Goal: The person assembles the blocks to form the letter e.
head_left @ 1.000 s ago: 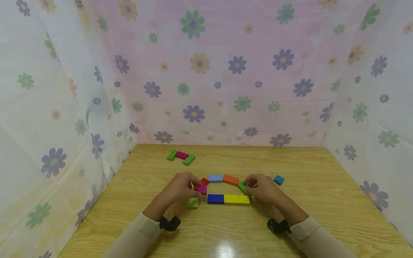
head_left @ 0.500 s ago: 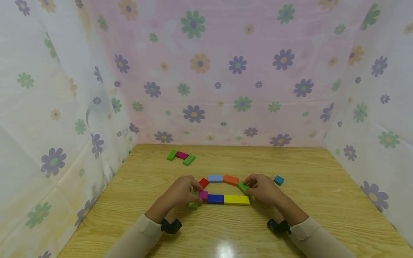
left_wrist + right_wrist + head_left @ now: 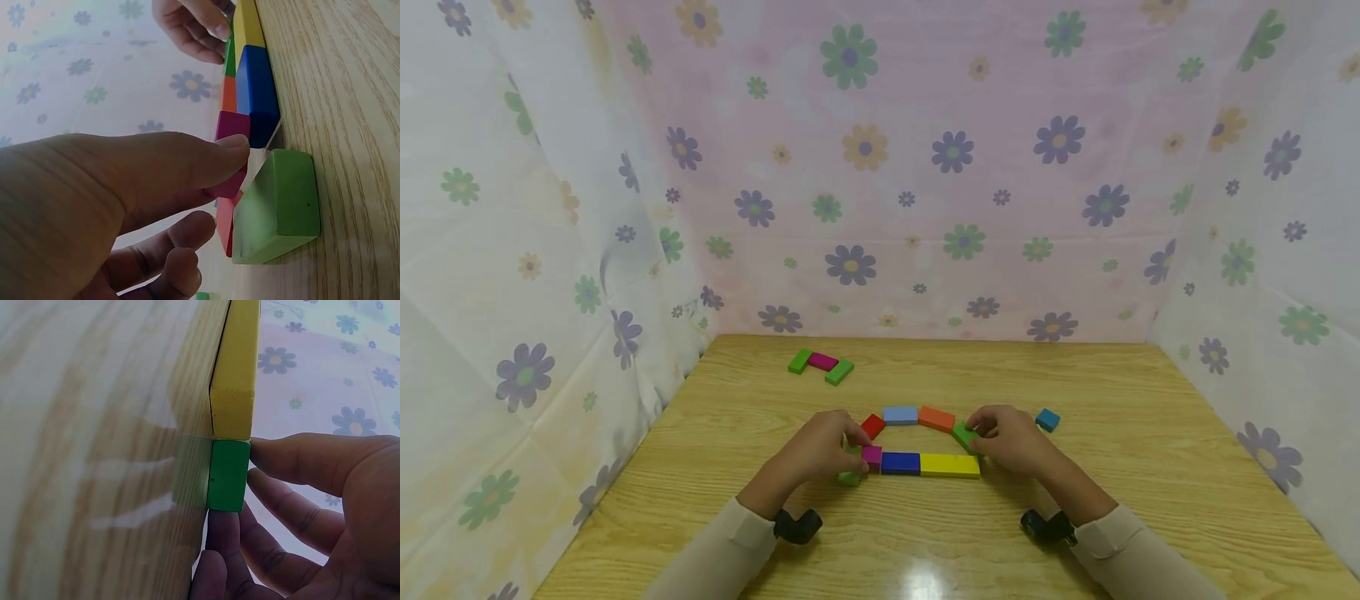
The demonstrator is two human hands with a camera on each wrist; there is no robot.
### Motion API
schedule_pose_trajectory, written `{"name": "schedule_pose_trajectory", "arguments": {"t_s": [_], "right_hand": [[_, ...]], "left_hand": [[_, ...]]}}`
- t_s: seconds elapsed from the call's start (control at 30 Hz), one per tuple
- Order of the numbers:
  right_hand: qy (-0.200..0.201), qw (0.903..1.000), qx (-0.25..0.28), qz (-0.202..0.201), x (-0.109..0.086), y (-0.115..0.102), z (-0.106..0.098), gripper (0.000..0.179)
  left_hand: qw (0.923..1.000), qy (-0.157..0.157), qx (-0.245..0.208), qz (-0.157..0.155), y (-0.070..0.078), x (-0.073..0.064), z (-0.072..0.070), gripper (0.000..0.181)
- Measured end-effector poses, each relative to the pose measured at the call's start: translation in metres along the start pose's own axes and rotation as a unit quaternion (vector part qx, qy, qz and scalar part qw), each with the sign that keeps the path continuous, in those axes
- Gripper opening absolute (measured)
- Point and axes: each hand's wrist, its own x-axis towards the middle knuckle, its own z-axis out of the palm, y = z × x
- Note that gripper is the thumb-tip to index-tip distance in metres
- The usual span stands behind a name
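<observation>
With the ring of blocks as the dial and the person at six o'clock, pale sleeves (image 3: 718, 546) reach in from seven and five o'clock, each wrist carrying a small black camera (image 3: 798, 527).

Just outside eight o'clock a light green block (image 3: 290, 194) sits on the bench (image 3: 1075, 375), now partly covered by the person's fingers; a second ago more of it showed. The left hand (image 3: 822, 450) has its grip closed on a magenta block (image 3: 872, 457), thumb against fingers. That block was by ten o'clock a second ago; it has since come down to eight, at the left end of a dark blue block (image 3: 900, 463). Whether those two touch is unclear.

The dark blue block at seven o'clock and a yellow block (image 3: 950, 465) at five lie end to end. At three o'clock the right hand (image 3: 1013, 437) grips a green block (image 3: 964, 435) between thumb and fingers, just as it did a second ago.

Further off, a red block (image 3: 872, 427) lies at ten o'clock, a light blue block (image 3: 900, 416) at eleven and an orange block (image 3: 937, 418) at one, all unmoved. Outside the ring, past two o'clock, is a teal block (image 3: 1048, 419).

Farthest on the bench, toward ten o'clock, two green blocks (image 3: 839, 372) flank a dark pink block (image 3: 823, 361). A flowered curtain (image 3: 910, 125) stands at twelve.
</observation>
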Motion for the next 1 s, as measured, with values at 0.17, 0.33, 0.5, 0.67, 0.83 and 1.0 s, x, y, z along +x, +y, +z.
{"name": "schedule_pose_trajectory", "arguments": {"t_s": [0.17, 0.33, 0.5, 0.67, 0.83, 1.0], "right_hand": [[0.002, 1.0, -0.001, 0.001, 0.0, -0.0003, 0.0, 0.02], [0.003, 1.0, -0.001, 0.001, -0.0005, -0.0012, -0.0004, 0.021], [0.001, 1.0, 0.001, 0.001, -0.0006, -0.0017, -0.0005, 0.021], [0.001, 1.0, 0.0, 0.0, -0.0006, -0.0016, -0.0006, 0.021], [-0.001, 1.0, 0.002, 0.001, -0.0008, -0.0016, -0.001, 0.021], [-0.002, 1.0, 0.003, 0.0, -0.0006, -0.0011, -0.0013, 0.021]], "left_hand": [[1.0, -0.003, -0.007, -0.003, -0.0005, 0.0001, -0.0002, 0.026], [0.9997, -0.009, -0.022, -0.012, 0.0011, 0.0004, 0.0, 0.027], [0.9998, -0.011, -0.014, -0.007, -0.0007, 0.0004, 0.0018, 0.027], [0.9998, -0.009, 0.012, 0.009, -0.0033, 0.002, 0.0034, 0.027], [0.9992, -0.01, 0.034, 0.018, -0.0035, 0.003, 0.0035, 0.028], [0.9989, -0.01, 0.039, 0.024, -0.0012, 0.002, 0.0027, 0.028]]}}
